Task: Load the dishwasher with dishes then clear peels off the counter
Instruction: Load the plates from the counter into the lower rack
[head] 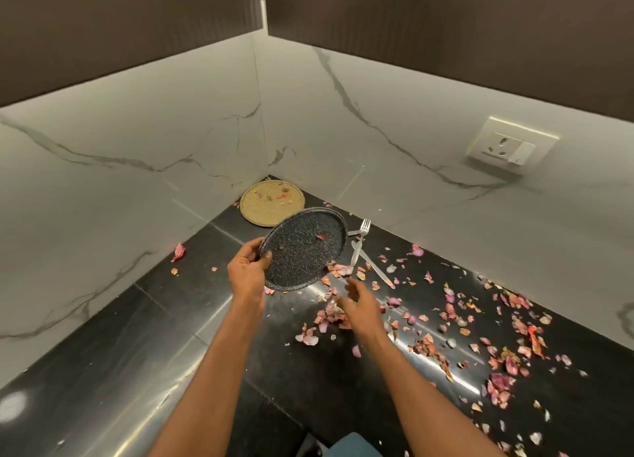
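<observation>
Forearms reach out over the glossy black stone counter [137, 353] from the near edge. Pink and brown onion peels [507, 364] lie scattered over the counter to the right of the hands, thickest toward the near right. The right hand [353, 297] is blurred, its fingers loosely spread and gripping nothing, hovering just above a small heap of peels directly below the held plate. The left hand [247, 268] pinches the near-left rim of a round black speckled plate [305, 249], thumb on its face, holding it tilted above the counter; one reddish peel clings to the plate's face. Just right of the plate, a steel fork [361, 240] lies crossed over a steel knife [374, 268]. Beyond the grip, in the marble-walled corner, a round golden woven mat [264, 206] lies flat, carrying a few scraps. A cream wall socket [511, 146] sits far right.
</observation>
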Motion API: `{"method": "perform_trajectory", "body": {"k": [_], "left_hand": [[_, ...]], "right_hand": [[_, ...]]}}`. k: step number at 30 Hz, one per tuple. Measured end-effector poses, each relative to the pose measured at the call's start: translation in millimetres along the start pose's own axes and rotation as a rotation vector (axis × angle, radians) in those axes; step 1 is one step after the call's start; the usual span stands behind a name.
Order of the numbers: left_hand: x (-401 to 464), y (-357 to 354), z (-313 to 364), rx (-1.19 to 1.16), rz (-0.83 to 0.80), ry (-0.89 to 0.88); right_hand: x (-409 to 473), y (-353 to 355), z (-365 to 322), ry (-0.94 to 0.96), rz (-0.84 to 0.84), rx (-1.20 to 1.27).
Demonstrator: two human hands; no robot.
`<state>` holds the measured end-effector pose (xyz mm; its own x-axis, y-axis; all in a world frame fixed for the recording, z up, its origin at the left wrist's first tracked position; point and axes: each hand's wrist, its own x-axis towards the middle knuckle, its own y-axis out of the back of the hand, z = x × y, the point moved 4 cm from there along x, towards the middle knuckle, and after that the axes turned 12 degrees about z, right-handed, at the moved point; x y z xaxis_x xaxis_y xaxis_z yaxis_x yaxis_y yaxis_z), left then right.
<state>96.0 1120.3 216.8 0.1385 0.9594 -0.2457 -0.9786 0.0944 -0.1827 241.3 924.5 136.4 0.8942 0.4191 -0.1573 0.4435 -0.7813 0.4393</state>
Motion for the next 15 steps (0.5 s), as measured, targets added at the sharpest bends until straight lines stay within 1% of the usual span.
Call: {"method": "perform_trajectory", "body": {"k": [3, 6, 8, 11, 15], "left_hand": [[-21, -11, -2, 0.067, -0.116, -0.026], [-43, -23, -4, 0.174, -0.296, -0.083], [-58, -32, -4, 0.22, -0.383, -0.125], [-72, -43, -4, 0.236, -0.443, -0.161], [-75, -52, -5, 0.28, -0.478, -0.215]], "right_hand": [[1, 22, 5, -0.086, 0.07, 0.098], [-5, 46, 8, -0.139, 0.155, 0.23], [-10, 61, 12, -0.167, 0.209, 0.243], [-16, 82, 23, -0.213, 0.233, 0.268], [-26, 104, 28, -0.15, 0.229, 0.23]]}}
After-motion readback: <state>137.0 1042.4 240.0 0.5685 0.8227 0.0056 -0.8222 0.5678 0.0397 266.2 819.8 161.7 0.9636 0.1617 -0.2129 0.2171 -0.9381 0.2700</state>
